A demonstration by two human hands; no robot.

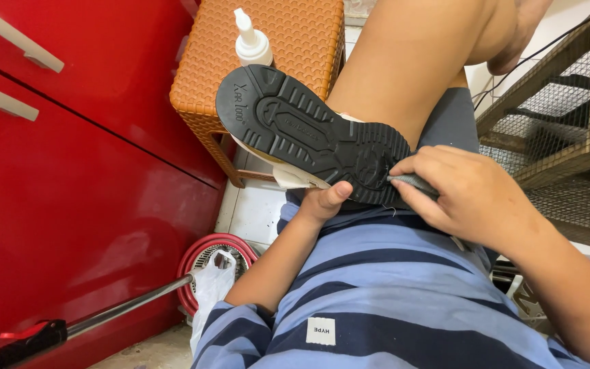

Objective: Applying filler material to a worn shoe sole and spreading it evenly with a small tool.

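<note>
A: Item one, the shoe (312, 133). Where is it lying?

B: It is resting sole-up across the person's lap, black tread facing the camera. Its long axis is running from upper left, by the orange stool, down to lower right, toward the right hand.

A: Left hand (322, 201)?

B: It is reaching up from beneath, supporting the shoe at mid-length. The thumb is pressing the lower edge of the sole; the other fingers are hidden behind the shoe, so whether they are curled round it cannot be told.

A: Right hand (469, 195)?

B: It is sitting at the lower-right end of the sole, fingers pinched together on a small grey pad (412, 182), which is touching the tread there. This hand is the nearer one to that end; the rest of the sole is stretching away up-left from its fingertips.

A: Surroundings?

B: A white nozzle bottle (251, 42) is standing just behind the far end of the shoe, against the orange woven stool (288, 41). A red cabinet (83, 184) is filling the left side. A red-rimmed bucket (203, 256) with a plastic bag is sitting on the floor below. A wire-mesh rack (561, 130) is standing at right.
</note>
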